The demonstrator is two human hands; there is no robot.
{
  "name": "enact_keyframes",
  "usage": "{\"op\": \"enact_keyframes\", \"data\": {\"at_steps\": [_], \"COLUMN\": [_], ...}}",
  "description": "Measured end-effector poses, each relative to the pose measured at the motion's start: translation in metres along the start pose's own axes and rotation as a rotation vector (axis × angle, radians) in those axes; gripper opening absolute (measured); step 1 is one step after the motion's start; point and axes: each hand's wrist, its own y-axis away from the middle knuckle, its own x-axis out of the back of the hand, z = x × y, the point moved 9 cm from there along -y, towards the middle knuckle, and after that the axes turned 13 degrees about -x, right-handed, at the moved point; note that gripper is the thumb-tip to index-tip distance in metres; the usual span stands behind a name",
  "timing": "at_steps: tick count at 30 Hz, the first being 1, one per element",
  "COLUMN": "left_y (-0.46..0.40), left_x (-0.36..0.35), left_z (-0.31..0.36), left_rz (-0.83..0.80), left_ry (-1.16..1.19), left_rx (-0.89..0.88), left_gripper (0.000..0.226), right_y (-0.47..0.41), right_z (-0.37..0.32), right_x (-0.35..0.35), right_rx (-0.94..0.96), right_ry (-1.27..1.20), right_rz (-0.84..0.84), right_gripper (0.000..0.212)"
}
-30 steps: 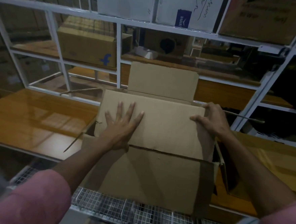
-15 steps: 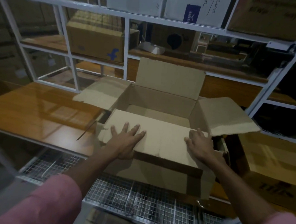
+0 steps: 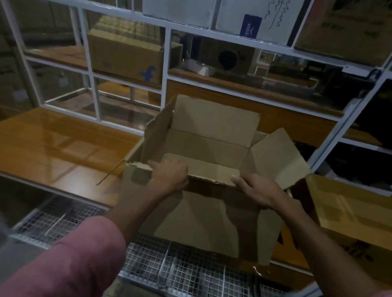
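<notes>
your plain brown cardboard box (image 3: 208,218) sits open at the front edge of the wooden shelf (image 3: 51,143), its near flap (image 3: 212,170) ragged. your left hand (image 3: 169,174) grips that flap, curled over it; your right hand (image 3: 260,192) rests nearly flat against it

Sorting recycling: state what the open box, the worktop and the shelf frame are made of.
The open box: matt brown cardboard, torn fibrous flap edge. The worktop: glossy wood or wood-look laminate, grain with reflections. The shelf frame: probably white-painted metal, thin straight bars.
</notes>
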Motion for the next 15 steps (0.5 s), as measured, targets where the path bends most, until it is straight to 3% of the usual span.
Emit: {"op": "enact_keyframes", "data": {"at_steps": [7,10,15], "left_y": [-0.010,-0.012,-0.014], "left_x": [0.003,0.002,-0.004], "left_z": [0.004,0.001,-0.001], "left_rz": [0.016,0.029,0.012], "left_ry": [-0.053,-0.063,-0.065], "left_rx": [0.062,0.064,-0.032], "left_gripper": [0.029,0.027,0.028], "right_y": [0.007,0.000,-0.008], "right_z": [0.013,0.016,0.012], "right_x": [-0.011,-0.008,-0.008], "right_rx": [0.065,0.034,0.043], "right_ry": [0.032,0.025,-0.009], "right_rz": [-0.007,0.010,-0.097], "right_gripper": [0.028,0.024,0.030]}}
